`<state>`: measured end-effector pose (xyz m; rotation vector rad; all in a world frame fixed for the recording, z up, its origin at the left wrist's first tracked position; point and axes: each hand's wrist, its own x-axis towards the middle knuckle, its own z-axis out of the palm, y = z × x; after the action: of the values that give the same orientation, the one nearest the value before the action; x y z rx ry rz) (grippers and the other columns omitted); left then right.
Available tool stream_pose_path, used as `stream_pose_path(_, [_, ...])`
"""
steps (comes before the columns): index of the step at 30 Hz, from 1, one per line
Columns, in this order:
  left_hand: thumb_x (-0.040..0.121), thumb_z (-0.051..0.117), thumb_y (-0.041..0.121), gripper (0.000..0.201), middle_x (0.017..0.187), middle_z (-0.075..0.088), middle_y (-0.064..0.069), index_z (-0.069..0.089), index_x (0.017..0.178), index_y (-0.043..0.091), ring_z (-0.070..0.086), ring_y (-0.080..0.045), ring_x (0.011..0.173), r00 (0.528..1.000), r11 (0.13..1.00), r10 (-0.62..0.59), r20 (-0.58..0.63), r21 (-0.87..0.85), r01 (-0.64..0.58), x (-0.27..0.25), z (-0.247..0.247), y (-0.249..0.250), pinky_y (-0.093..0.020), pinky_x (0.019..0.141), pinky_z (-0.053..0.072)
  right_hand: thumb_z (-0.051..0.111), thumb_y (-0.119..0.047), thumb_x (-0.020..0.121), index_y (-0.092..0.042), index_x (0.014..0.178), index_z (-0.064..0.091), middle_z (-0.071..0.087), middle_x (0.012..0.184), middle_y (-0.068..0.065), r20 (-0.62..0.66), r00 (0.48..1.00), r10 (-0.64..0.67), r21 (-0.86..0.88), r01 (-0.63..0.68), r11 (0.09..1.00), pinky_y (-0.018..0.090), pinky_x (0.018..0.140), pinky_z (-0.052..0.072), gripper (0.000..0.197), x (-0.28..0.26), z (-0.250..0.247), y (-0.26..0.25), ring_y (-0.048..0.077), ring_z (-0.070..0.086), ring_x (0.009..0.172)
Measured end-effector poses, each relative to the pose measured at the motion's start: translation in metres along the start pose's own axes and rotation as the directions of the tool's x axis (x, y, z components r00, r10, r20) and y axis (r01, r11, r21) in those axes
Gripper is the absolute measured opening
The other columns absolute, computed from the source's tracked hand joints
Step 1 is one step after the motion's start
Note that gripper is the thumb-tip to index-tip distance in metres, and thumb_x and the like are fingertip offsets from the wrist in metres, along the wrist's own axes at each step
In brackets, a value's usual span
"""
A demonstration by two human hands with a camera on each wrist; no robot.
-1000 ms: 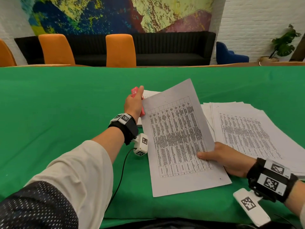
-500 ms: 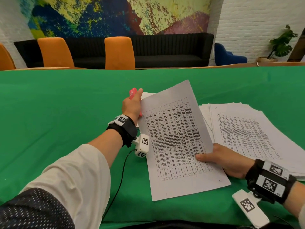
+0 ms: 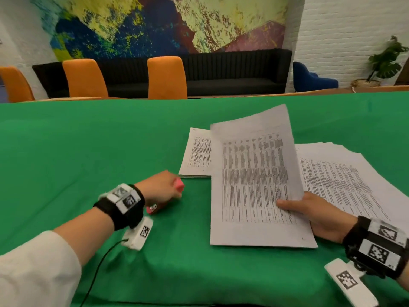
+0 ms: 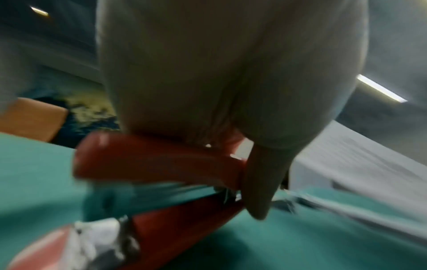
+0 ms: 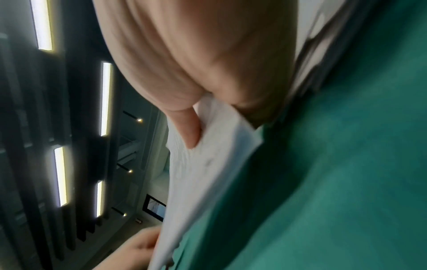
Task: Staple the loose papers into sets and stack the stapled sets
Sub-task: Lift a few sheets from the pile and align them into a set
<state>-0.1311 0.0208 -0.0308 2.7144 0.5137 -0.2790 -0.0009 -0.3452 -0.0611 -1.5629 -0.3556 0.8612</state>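
Left hand [image 3: 162, 189]: we gripped the red stapler [image 3: 178, 185], now pulled back near-left of the sheets (it was at their far corner).
Right hand [image 3: 314, 214]: pinched the held set [image 3: 254, 178], apparently stapled.
Finished stack [image 3: 195, 151]: far, behind it.
Loose papers [image 3: 345, 173]: right.
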Motion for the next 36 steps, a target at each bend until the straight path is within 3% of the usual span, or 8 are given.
stream_pose_path(4, [0.093,0.067,0.029,0.036,0.121,0.054,-0.008,0.062,0.127,0.019,0.054,-0.031,0.118,0.994,0.940,0.093,0.062,0.323,-0.108,0.004,0.026,-0.005,-0.037,0.099,0.046,0.064,-0.016,0.089,-0.004,0.127,0.063,0.076,0.118,0.015,-0.085,0.991,-0.102,0.078,0.109,0.991,0.043,0.082,0.065,0.040,-0.003,0.000,-0.024,0.035,0.075,0.105])
stream_pose_path(7, [0.096,0.071,0.036,0.058,0.139,0.055,-0.002,0.052,0.149,0.023,0.054,-0.021,0.127,0.989,0.989,0.123,-0.078,-0.074,-0.128,-0.001,0.010,0.005,-0.037,0.114,0.041,0.060,-0.014,0.096,-0.011,0.128,0.063,0.076,0.121,0.009,-0.097,0.980,-0.175,0.076,0.183,0.980,0.037,0.080,0.065,0.033,0.000,0.003,-0.048,0.029,0.075,0.106])
stream_pose_path(10, [0.101,0.064,0.038,0.039,0.134,0.069,-0.003,0.065,0.134,0.018,0.067,-0.019,0.115,0.973,0.626,0.052,-0.226,-0.752,-0.208,-0.003,-0.014,0.027,-0.042,0.110,0.048,0.057,-0.010,0.100,-0.012,0.126,0.064,0.077,0.120,0.007,-0.083,0.971,-0.225,0.068,0.231,0.971,0.035,0.079,0.065,0.027,0.011,0.008,-0.076,0.026,0.075,0.106])
stream_pose_path(12, [0.096,0.063,0.046,0.049,0.125,0.073,-0.008,0.066,0.132,0.013,0.070,-0.026,0.107,0.983,0.319,0.074,-0.168,-0.930,-0.183,-0.001,-0.023,0.040,-0.046,0.101,0.052,0.056,-0.008,0.101,-0.010,0.128,0.063,0.076,0.122,0.008,-0.059,0.966,-0.250,0.070,0.254,0.965,0.036,0.083,0.064,0.028,0.025,0.015,-0.095,0.026,0.075,0.108])
stream_pose_path(14, [0.094,0.065,0.042,0.052,0.127,0.073,-0.009,0.064,0.135,0.009,0.070,-0.028,0.105,0.975,0.198,0.118,-0.188,-0.958,-0.208,0.001,-0.024,0.053,-0.046,0.094,0.056,0.055,-0.007,0.102,-0.009,0.132,0.061,0.075,0.124,0.009,-0.037,0.965,-0.261,0.078,0.263,0.962,0.039,0.085,0.064,0.030,0.042,0.022,-0.114,0.026,0.074,0.110])
stream_pose_path(20, [0.099,0.058,-0.009,0.028,0.124,0.069,-0.010,0.060,0.124,0.005,0.071,-0.025,0.097,0.943,0.266,-0.135,-0.303,-0.928,-0.261,0.034,-0.032,0.061,-0.032,0.063,0.065,0.062,-0.009,0.100,-0.007,0.127,0.062,0.077,0.118,0.012,-0.027,0.983,-0.184,0.018,0.184,0.983,0.041,0.078,0.066,0.027,0.092,0.040,-0.141,0.030,0.076,0.104])
stream_pose_path(29, [0.100,0.059,-0.007,0.008,0.114,0.068,-0.014,0.062,0.101,0.000,0.072,-0.028,0.081,0.940,0.454,-0.307,-0.151,-0.891,0.005,0.099,-0.029,0.031,-0.034,0.047,0.061,0.077,0.000,0.089,0.004,0.095,0.063,0.074,0.098,0.019,-0.185,0.982,-0.031,-0.304,-0.027,0.952,0.030,0.052,0.059,0.015,0.162,0.041,-0.101,0.023,0.073,0.070])
stream_pose_path(36, [0.098,0.068,0.000,0.011,0.107,0.071,-0.022,0.059,0.092,-0.003,0.068,-0.031,0.067,0.933,0.671,-0.358,-0.044,-0.707,0.224,0.122,-0.025,0.018,-0.038,0.048,0.062,0.085,0.001,0.080,0.017,0.120,0.061,0.074,0.106,0.030,-0.278,0.959,-0.057,-0.459,-0.081,0.885,0.039,0.065,0.059,0.049,0.184,0.044,-0.078,0.026,0.065,0.067])
